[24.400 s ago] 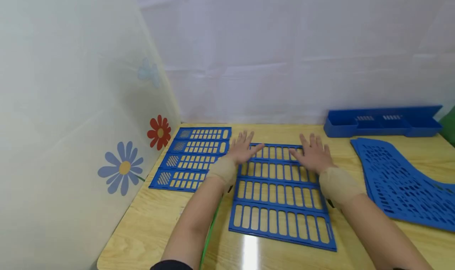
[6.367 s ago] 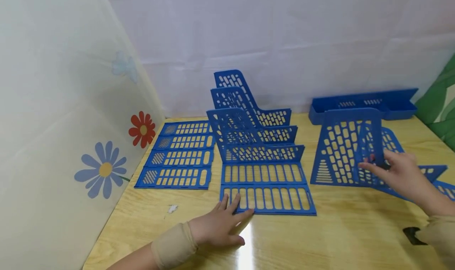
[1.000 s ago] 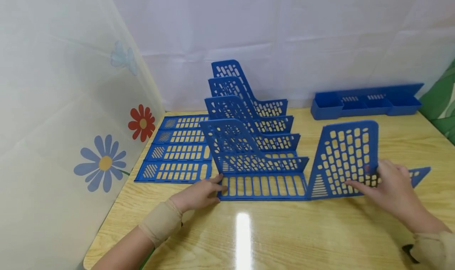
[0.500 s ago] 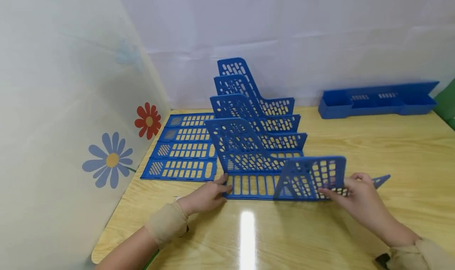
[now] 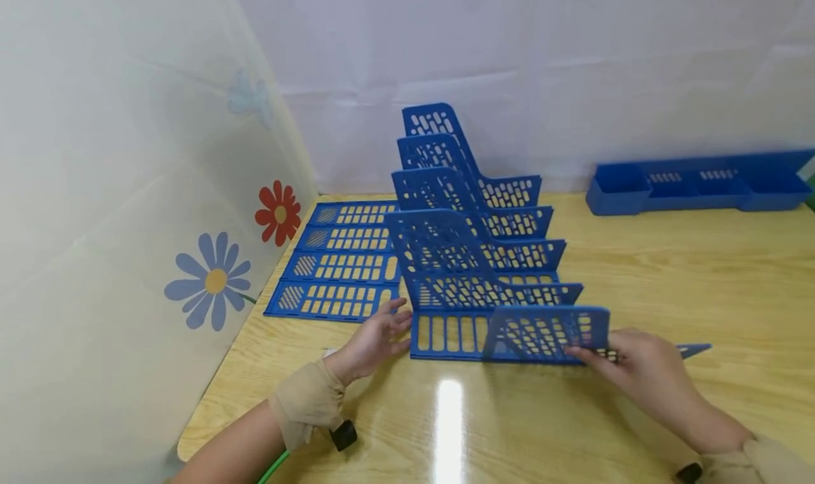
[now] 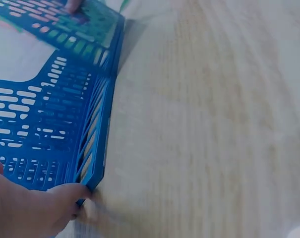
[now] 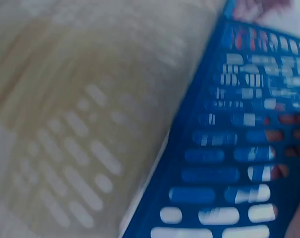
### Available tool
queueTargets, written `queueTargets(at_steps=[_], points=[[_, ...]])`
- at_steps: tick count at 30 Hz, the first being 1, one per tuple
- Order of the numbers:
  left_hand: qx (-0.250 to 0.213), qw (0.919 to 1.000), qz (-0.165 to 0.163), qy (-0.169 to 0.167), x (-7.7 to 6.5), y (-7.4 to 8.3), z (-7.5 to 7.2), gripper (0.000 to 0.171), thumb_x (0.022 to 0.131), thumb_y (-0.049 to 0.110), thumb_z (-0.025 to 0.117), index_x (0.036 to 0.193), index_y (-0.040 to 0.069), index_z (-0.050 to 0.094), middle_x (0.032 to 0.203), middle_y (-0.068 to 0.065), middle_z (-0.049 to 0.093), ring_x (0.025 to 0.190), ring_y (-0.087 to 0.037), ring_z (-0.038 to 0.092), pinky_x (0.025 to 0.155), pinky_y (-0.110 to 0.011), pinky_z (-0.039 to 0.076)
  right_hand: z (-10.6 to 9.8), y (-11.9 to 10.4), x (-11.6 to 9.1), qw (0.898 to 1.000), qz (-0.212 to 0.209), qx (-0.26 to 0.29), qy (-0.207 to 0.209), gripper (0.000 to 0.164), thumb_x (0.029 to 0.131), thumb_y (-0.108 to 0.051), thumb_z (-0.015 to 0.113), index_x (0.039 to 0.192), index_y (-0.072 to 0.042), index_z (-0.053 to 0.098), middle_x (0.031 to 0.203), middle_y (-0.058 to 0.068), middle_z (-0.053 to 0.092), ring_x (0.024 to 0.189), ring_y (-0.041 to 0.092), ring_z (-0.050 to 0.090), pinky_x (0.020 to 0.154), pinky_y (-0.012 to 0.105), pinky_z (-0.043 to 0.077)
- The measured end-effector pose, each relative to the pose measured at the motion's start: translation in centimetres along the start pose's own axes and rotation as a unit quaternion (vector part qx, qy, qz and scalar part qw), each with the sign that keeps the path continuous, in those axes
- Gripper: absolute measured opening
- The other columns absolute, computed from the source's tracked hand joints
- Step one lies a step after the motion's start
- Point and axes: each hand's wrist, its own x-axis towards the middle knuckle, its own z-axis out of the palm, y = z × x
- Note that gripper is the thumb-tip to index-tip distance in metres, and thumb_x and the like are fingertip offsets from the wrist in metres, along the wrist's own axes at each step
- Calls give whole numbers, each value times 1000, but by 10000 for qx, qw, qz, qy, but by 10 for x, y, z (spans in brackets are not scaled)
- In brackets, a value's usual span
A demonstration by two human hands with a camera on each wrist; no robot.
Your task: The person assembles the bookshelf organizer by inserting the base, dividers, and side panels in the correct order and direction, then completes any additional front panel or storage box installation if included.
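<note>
My right hand [image 5: 649,371] grips a blue perforated file-rack divider [image 5: 554,313], thumb on its near face. That divider leans low over the front right of the slotted blue base panel [image 5: 439,357]; whether it is seated there I cannot tell. In the right wrist view the divider [image 7: 209,175] fills the right side, blurred. Several matching dividers [image 5: 423,219] stand upright in a row behind it on the base. My left hand [image 5: 372,342] has its fingers extended at the base's front left corner. In the left wrist view the left thumb [image 6: 65,193] touches that corner.
A flat slotted blue panel [image 5: 293,282] lies at the left, close beside the base. At the back right stands a blue compartment tray [image 5: 617,199]. A flowered sheet [image 5: 127,151] borders the table on the left, a white sheet [image 5: 477,45] at the back.
The bare base has gained several standing dividers. Over the last second my right hand moved its divider left and lower over the base's front. My left fingers loosened at the corner.
</note>
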Motion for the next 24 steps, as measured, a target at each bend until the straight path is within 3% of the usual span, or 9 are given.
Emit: queueTargets(at_steps=[2,5,10,13,17,20,23,24], points=[[-25,10000,32,-58,2,-1,1,67,87,0,30,149,-4,4,150,-36,3,140,-44,6,111,-55,13,8,-8,5,9996,-232,134,94,16,76,-31,78,81,-17,74,60,-10,63,48,-9,34,40,10,25],[-89,9999,57,-121,3,-3,4,67,89,2,30,149,-2,1,150,-35,1,141,-43,5,112,-54,11,23,-19,14,9986,-431,188,240,31,84,-46,66,79,-16,74,58,-8,63,48,-9,36,39,11,26],[-185,9994,154,-230,5,-5,11,65,94,8,29,150,0,-3,151,-34,3,141,-42,8,112,-53,12,47,-39,27,9963,-703,109,476,54,91,-57,46,84,-12,76,56,-6,62,44,-5,39,38,11,29],[-19,9988,288,-386,6,-8,14,62,96,15,30,149,2,2,148,-32,20,137,-43,22,110,-52,22,57,-49,33,9962,-704,137,485,47,91,-53,52,83,-12,75,54,-7,60,43,-6,37,37,10,26],[118,9949,677,-733,9,-15,9,54,94,25,37,143,7,24,133,-20,47,124,-34,43,100,-47,37,61,-58,37,9988,-336,254,250,16,79,-33,75,80,-16,73,54,-13,57,41,-11,23,36,9,17],[146,9933,766,-850,9,-16,9,48,96,34,41,136,9,33,128,-12,53,121,-27,47,100,-46,38,60,-62,37,9996,-151,230,92,13,70,-20,81,78,-18,72,58,-12,61,42,-12,17,36,9,16],[414,9937,584,-859,13,-16,11,51,100,40,37,140,10,30,134,-16,48,124,-28,45,103,-47,36,56,-64,35,9997,-169,-13,-149,17,70,-19,82,80,-18,69,60,-11,62,42,-11,19,35,10,18],[586,9949,423,-702,11,-11,16,53,101,40,37,141,7,28,136,-17,45,125,-30,44,104,-48,34,52,-65,35,9992,-114,-129,-352,17,71,-20,81,82,-17,68,59,-11,60,42,-9,22,35,11,20]])
